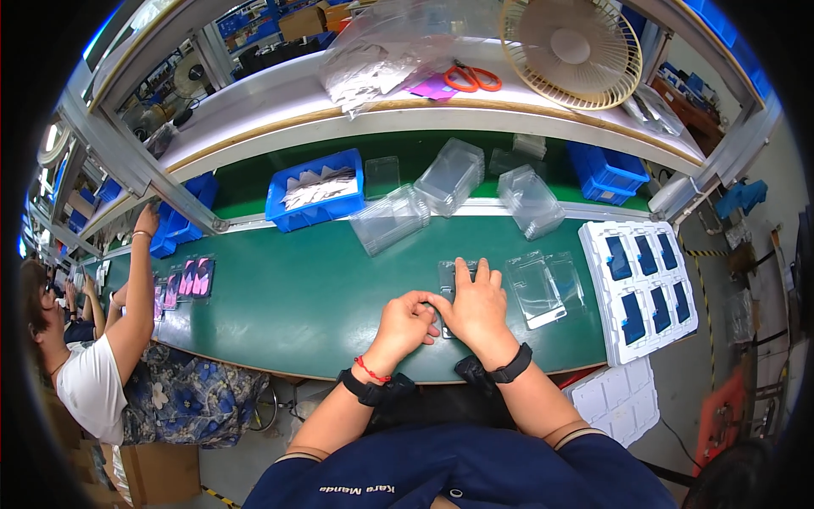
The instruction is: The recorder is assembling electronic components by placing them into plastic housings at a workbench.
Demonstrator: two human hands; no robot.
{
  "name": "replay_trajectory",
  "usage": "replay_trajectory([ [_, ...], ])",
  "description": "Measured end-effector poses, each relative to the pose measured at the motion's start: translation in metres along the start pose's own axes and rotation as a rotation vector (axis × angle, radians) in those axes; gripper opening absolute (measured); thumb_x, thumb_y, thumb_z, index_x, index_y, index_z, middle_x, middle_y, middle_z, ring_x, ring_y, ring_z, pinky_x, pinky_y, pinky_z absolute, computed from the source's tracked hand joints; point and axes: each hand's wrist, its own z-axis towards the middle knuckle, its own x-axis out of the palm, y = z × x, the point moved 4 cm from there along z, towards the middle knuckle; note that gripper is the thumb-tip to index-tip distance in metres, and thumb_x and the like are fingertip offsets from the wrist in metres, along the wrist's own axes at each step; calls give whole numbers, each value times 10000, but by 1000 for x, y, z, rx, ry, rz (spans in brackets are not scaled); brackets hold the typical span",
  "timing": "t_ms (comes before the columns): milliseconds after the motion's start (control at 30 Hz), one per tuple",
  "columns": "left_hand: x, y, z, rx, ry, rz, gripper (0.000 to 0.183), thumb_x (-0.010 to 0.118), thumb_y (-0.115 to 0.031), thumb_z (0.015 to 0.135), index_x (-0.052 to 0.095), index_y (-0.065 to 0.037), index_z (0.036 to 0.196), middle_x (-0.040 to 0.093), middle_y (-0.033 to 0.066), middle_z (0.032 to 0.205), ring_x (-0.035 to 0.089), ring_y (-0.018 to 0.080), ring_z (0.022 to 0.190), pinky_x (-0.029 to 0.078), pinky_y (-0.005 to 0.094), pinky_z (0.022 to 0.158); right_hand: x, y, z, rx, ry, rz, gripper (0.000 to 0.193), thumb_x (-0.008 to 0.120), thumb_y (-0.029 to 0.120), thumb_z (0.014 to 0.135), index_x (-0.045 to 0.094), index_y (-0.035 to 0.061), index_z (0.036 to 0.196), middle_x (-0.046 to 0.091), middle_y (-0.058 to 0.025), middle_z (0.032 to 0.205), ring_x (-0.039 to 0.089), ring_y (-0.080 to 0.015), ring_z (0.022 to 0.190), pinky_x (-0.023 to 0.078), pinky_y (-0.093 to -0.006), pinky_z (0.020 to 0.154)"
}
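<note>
A transparent plastic tray (446,273) lies on the green tabletop in front of me, mostly hidden under my hands. My right hand (480,307) rests flat on it, fingers stretched away from me. Beside it, my left hand (404,324) has its fingers curled, with the fingertips close to the right thumb at the tray's left edge. Whatever those fingers pinch, if anything, is hidden. Just to the right lie two more transparent trays, one nearer (534,293) and one (566,280) partly behind it.
On the right, a stacked white tray (599,254) holds several dark screen panels (632,316). Stacks of transparent trays (390,219) and a blue bin (280,214) with white pieces stand at the back. A shelf above carries a fan (570,47) and orange-handled scissors (472,78). A co-worker (97,365) works at left.
</note>
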Motion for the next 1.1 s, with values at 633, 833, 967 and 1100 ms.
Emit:
replay_trajectory([
  [633,-31,6,-3,238,350,-821,55,582,-91,900,577,-43,873,600,58,885,591,149,688,527,275,546,12,14,-14,153,447,1611,712,716,96,748,376,55,1373,493,-124,1161,512,-168,987,443,-287,858],
  [833,-47,5,6,41,251,-691,83,607,-104,889,574,-36,856,572,50,809,570,129,650,510,265,505,-8,-29,3,96,195,831,772,761,277,713,404,26,1350,483,-202,1239,499,-299,1069,411,-388,934],
  [967,-50,3,13,-50,171,-395,276,607,-82,878,518,34,1112,567,66,785,553,117,564,492,252,431,-56,-52,48,-28,-70,160,798,801,410,632,505,16,1259,530,-211,1203,453,-381,1156,367,-445,985],
  [1100,-41,-3,9,-25,162,-245,548,601,-65,873,335,65,1335,579,101,806,583,145,560,531,271,461,-83,-93,114,41,-264,-168,819,820,408,598,511,9,1244,556,-206,1141,493,-384,1098,400,-442,950],
])
